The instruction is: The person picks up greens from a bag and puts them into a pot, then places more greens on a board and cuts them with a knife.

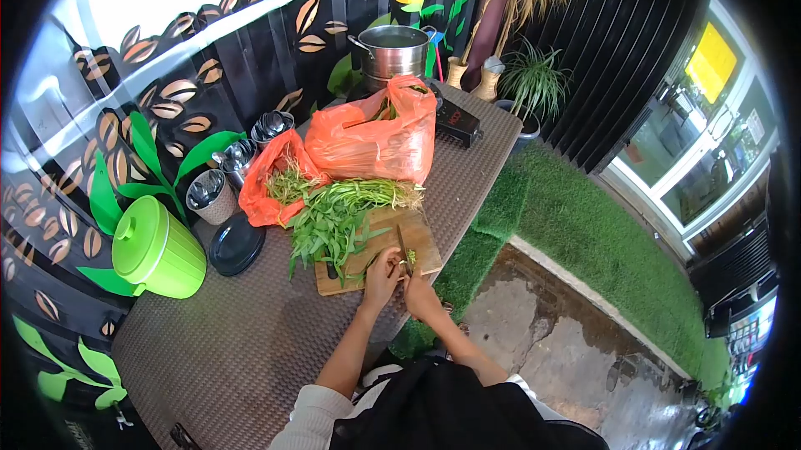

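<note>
On the wooden cutting board, my right hand is closed around the handle of a knife, its blade pointing away from me. Just left of it, my left hand is closed with its fingertips pressed together near the blade, on some green stems that mostly hide behind the fingers. Small cut stem pieces lie beside the blade. A heap of leafy greens covers the board's far left part and spreads onto the table.
Orange plastic bags of greens stand behind the board. Left are a lime-green lidded bucket, a black plate and cutlery holders. A steel pot stands at the back. The table's right edge drops to grass.
</note>
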Demonstrator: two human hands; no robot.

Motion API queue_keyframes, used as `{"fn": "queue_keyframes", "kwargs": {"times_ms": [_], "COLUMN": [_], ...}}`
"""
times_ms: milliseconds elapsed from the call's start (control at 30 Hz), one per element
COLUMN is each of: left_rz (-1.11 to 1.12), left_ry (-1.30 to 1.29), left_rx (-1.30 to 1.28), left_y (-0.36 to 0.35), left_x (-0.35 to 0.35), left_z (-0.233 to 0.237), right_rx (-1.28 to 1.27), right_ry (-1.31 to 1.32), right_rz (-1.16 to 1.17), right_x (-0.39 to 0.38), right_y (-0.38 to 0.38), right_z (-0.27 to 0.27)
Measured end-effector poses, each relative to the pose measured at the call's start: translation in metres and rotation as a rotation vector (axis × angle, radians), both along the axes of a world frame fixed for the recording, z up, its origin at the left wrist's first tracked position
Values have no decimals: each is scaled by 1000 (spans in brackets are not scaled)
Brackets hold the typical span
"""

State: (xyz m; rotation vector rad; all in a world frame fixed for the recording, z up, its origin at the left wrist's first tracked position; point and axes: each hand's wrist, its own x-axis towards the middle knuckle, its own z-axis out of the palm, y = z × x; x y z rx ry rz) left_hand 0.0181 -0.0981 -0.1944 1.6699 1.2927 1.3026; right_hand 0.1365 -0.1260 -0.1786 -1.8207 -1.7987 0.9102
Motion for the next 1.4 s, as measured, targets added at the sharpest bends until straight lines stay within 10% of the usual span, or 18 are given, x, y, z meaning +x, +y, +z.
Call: {"fn": "queue_keyframes", "kwargs": {"times_ms": [1400], "left_rz": [40], "left_ry": [-101], "left_rx": [56], "left_y": [-4], "left_x": [-2], "left_z": [0], "right_rx": [-23], "right_ry": [-64], "right_rz": [14], "right_x": [-5], "right_y": [1], "right_z": [-1]}}
